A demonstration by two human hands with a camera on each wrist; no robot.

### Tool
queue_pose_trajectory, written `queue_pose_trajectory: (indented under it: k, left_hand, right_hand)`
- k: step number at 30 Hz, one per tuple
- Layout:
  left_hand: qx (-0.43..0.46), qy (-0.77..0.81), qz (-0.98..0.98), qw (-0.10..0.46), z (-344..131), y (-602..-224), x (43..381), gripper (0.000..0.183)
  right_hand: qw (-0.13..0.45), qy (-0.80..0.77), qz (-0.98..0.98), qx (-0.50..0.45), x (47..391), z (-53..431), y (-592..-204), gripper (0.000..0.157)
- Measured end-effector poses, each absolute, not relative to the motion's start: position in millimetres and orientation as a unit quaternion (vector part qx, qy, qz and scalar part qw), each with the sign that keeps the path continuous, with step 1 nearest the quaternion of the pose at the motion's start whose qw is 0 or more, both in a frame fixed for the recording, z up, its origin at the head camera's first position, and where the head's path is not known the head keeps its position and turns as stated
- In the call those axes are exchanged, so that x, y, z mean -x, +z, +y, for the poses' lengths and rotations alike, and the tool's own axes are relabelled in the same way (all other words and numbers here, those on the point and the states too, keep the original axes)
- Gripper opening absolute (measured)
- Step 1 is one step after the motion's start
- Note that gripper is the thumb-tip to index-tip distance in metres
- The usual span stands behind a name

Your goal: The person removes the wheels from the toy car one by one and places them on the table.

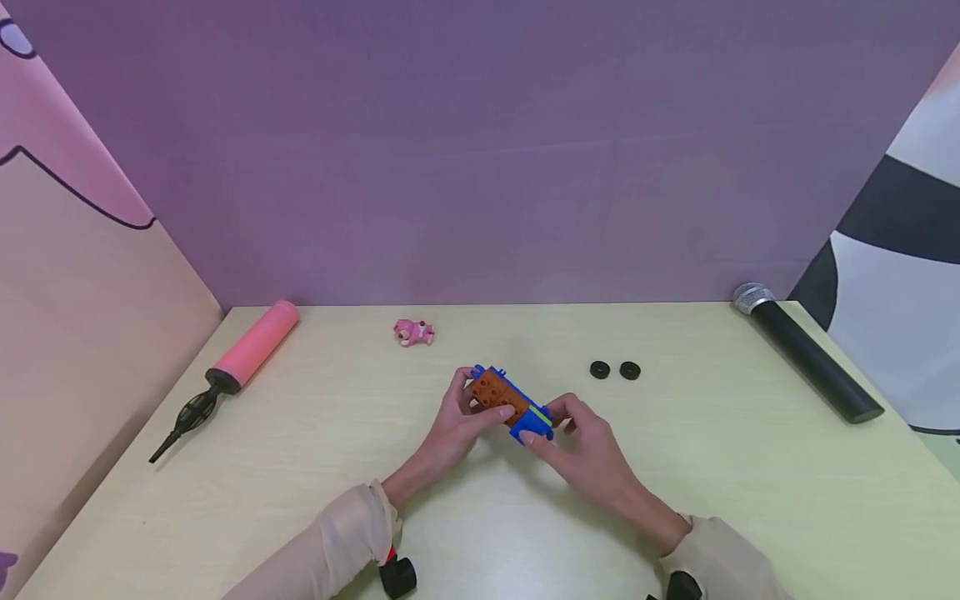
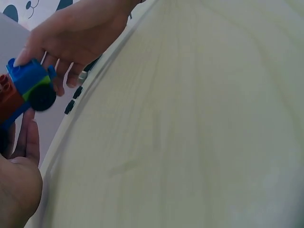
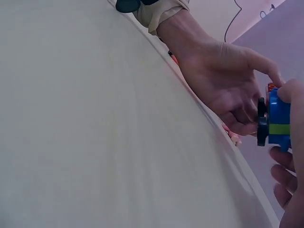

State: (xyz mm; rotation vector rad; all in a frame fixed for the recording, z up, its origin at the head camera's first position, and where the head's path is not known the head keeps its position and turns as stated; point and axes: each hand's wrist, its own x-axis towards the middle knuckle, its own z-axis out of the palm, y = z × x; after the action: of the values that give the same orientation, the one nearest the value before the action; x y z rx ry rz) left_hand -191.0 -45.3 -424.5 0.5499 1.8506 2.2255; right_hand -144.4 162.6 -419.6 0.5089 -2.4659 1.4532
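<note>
Though blocky, wheeled toy [image 1: 517,399] (multicoloured).

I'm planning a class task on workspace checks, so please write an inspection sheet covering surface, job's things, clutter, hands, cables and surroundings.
Surface: pale wood-grained table
Job's things: toy vehicle, held above it; two black discs, lying flat
Clutter: pink pump, pink toy animal, microphone
Hands: left hand grips the vehicle's brown part; right hand pinches its blue end
Cables: nothing seen
Surroundings: purple backdrop, patterned side panels
</note>
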Motion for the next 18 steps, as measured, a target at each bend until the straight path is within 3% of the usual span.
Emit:
queue_pose_trajectory:
  k: [8,18]
  left_hand:
    - [-0.208,0.741,0.627,0.12,-46.0,-424.7,190.7,0.049]
    - [-0.233,0.742,0.61,0.152,-47.8,-424.1,189.4,0.023]
  right_hand:
    - [0.079,0.578,-0.8,-0.144,148.4,169.8,-411.8,0.017]
    - [0.044,0.627,-0.769,-0.116,152.8,171.4,-403.1,0.024]
